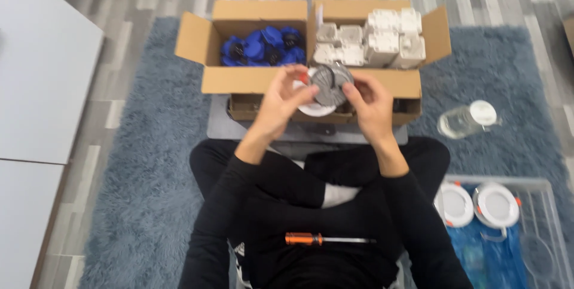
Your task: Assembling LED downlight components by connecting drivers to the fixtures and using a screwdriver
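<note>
Above my lap, near the rug's far edge, my left hand and right hand grasp a round grey lamp with their fingers, just before the boxes.

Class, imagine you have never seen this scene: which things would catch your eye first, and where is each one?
First, the two hands, left hand and right hand, at the centre, holding a round grey finned lamp part between them. Just behind stands an open cardboard box, with blue parts on its left side and white parts on its right. An orange-handled screwdriver lies on the person's lap.
</note>
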